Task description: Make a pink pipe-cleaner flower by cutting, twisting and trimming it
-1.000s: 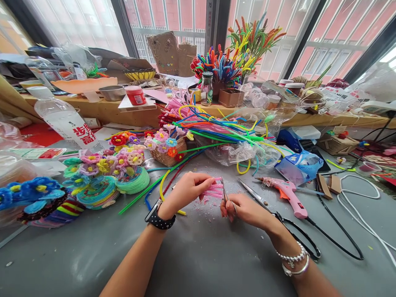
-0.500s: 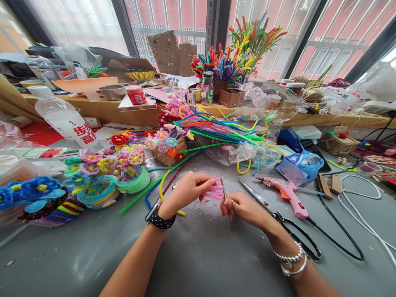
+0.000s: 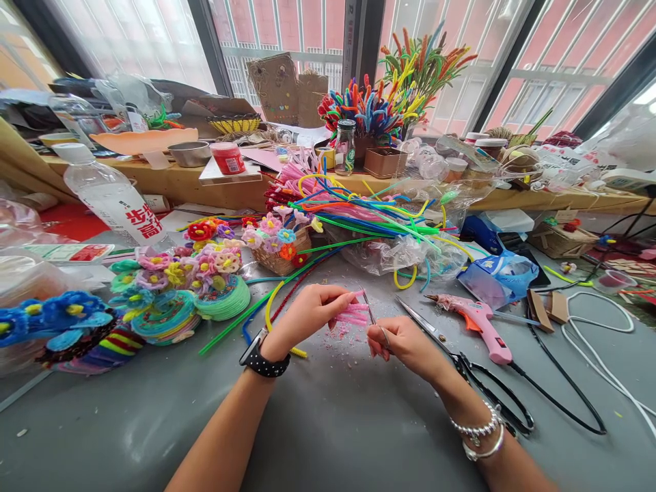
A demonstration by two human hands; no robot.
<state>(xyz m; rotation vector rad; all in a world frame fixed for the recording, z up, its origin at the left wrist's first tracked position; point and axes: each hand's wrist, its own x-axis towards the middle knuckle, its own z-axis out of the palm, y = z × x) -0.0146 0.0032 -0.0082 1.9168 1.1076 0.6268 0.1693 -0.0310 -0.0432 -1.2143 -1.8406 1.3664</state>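
Observation:
My left hand (image 3: 306, 316) pinches a bunch of short pink pipe-cleaner pieces (image 3: 354, 314) just above the grey table (image 3: 328, 424). My right hand (image 3: 404, 343) is closed around small metal scissors (image 3: 373, 317), whose blades point up at the pink pieces. Pink fluff crumbs (image 3: 342, 333) lie on the table under the pieces. A black watch sits on my left wrist and bead bracelets on my right.
Large black-handled scissors (image 3: 461, 359) and a pink glue gun (image 3: 474, 320) with a black cord lie right of my hands. Pipe-cleaner flower baskets (image 3: 197, 277) stand at left, a bag of coloured pipe cleaners (image 3: 379, 225) behind, a water bottle (image 3: 115, 201) far left.
Both hands have shifted slightly up and away; the small scissors have tilted and the blades sit a little higher against the pink pieces.

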